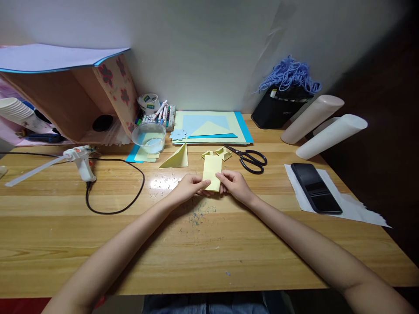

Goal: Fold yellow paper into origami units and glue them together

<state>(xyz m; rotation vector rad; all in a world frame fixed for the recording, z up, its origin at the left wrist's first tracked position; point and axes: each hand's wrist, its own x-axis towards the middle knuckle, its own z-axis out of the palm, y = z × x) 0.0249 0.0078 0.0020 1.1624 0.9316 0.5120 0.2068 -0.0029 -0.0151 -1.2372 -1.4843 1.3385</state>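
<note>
A pale yellow strip of folded paper [212,170] is held upright between both my hands over the middle of the table. My left hand [191,187] pinches its lower left edge, thumb in front. On the lower right edge, my right hand [235,185] grips it the same way. Just behind the strip lie small folded yellow paper pieces [223,153], partly hidden by it. A larger folded yellow triangle [178,158] stands to their left. Black-handled scissors [250,159] rest to the right, blades towards the small pieces.
Coloured paper sheets [212,126] are stacked by the wall, beside a clear plastic bowl [149,137] and markers [162,114]. A glue gun [81,162] with a looped cord stands left. At right are a phone [316,187], white rolls [330,137] and a black holder [278,111].
</note>
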